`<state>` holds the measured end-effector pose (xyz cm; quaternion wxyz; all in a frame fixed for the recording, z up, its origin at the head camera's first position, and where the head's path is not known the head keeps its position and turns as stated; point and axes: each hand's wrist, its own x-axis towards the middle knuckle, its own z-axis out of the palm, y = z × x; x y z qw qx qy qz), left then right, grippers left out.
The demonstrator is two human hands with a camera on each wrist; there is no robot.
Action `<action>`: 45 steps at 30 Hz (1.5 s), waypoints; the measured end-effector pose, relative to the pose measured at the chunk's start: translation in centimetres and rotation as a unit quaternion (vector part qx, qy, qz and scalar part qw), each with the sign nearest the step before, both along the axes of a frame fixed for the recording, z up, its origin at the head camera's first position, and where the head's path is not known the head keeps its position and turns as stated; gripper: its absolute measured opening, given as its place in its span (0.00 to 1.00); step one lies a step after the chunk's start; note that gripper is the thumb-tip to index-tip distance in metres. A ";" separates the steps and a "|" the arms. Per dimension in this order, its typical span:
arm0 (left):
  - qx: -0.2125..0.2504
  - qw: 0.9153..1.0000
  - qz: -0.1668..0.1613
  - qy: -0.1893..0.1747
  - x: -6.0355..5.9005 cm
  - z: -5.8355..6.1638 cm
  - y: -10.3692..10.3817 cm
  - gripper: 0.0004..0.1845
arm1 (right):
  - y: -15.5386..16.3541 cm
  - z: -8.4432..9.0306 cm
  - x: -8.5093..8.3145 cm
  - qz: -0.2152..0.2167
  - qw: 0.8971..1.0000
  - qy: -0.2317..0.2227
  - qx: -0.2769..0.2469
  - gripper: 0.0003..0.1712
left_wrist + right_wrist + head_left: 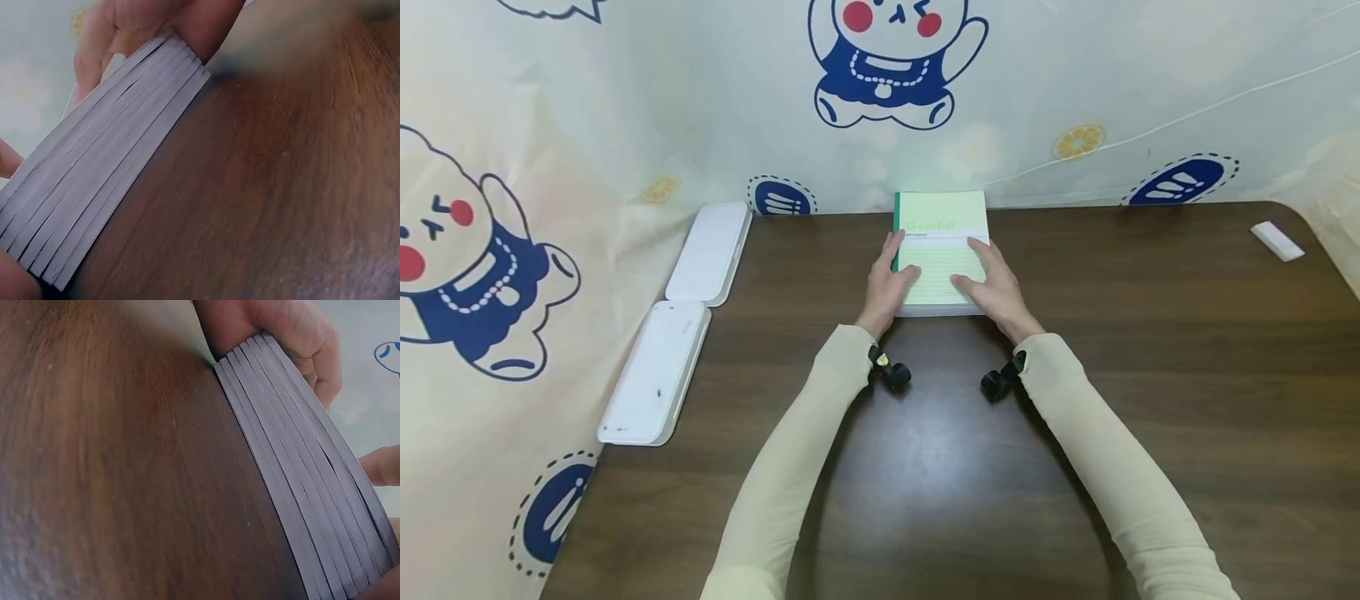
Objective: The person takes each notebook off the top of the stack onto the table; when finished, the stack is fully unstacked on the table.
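A stack of several pale green notebooks (942, 279) lies near the table's back edge, with lined paper and the word "Gambit" on the top cover. A darker green spine shows along its left side. My left hand (887, 283) grips the left side, its thumb over the top. On the right side my right hand (997, 287) holds it in the same way. The stacked white page edges (106, 156) face me in the left wrist view, with narrow gaps between layers. In the right wrist view, the stack's page edges (300, 450) rest close against the tabletop.
Two white, rounded flat cases (709, 254) (655, 371) lie end to end along the table's left edge. A small white block (1277, 241) sits at the back right of the brown table (910, 467). Printed cloth (700, 108) hangs behind and to the left.
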<state>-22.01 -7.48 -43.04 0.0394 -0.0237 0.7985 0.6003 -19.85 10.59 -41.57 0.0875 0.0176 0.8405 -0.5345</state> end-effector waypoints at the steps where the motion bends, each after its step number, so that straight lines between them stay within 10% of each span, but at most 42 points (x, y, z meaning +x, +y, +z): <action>1: -0.003 1.000 -0.002 -0.001 0.0 0.0 0.0 0.37 | 0.0 0.0 0.0 0.001 1.000 0.002 0.005 0.41; 16: -0.095 0.994 -0.057 0.021 0.2 1.2 0.0 0.36 | 0.0 -0.3 0.0 -0.005 0.999 0.028 0.016 0.41; 26: -0.189 0.981 0.006 0.045 -0.8 4.4 0.5 0.22 | 0.2 -0.3 -0.2 -0.011 1.000 0.022 0.020 0.42; 36: -0.252 0.963 -0.095 -0.010 -2.7 6.7 0.0 0.15 | 0.4 -0.5 0.0 -0.014 1.000 0.019 0.000 0.41; 45: -0.142 0.983 -0.105 -0.059 -2.8 6.1 -1.0 0.17 | 0.3 -0.7 0.2 -0.015 0.999 0.030 -0.006 0.39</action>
